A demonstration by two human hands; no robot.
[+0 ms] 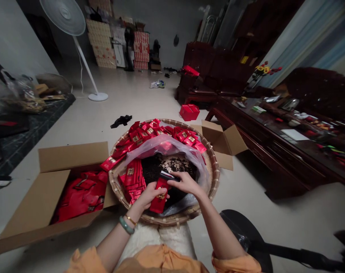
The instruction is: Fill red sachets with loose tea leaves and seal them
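My left hand grips a red foil packet with gold print, its fingers wrapped round the lower part. At the packet's top, my right hand is closed on a small black tool with a white edge; its exact kind is unclear. Both hands are over a round woven bamboo basket. Inside it, a clear plastic bag surrounds loose dark dried leaves, like tea. Red packets stand bunched beside my left hand, and more packets lie along the far rim.
An open cardboard box of red packets sits left. Another open box stands right, near a dark wooden table. A black round base is by my right arm. Farther off are a red box and white fan.
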